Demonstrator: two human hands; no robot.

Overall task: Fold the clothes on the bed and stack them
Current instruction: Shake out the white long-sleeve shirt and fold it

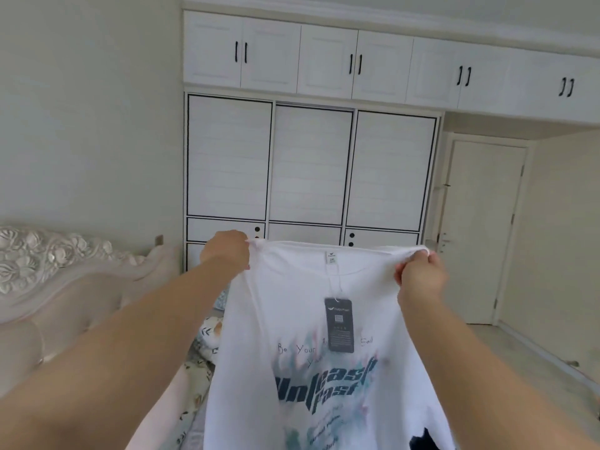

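I hold a white T-shirt (292, 319) up in the air in front of me, spread out by its shoulders. It has a blue-green print with dark lettering, and a dark hang tag (339, 324) dangles from the collar. My left hand (225, 253) grips the left shoulder. My right hand (420, 276) pinches the right shoulder. The shirt hangs down and hides most of the bed below. A dark piece of cloth (422, 441) peeks out at the bottom right.
A padded, carved headboard (65, 287) stands at the left. Floral bedding (198, 368) shows beneath my left arm. A white wardrobe (311, 164) with sliding doors fills the far wall, and a closed door (483, 228) is at the right beside bare floor.
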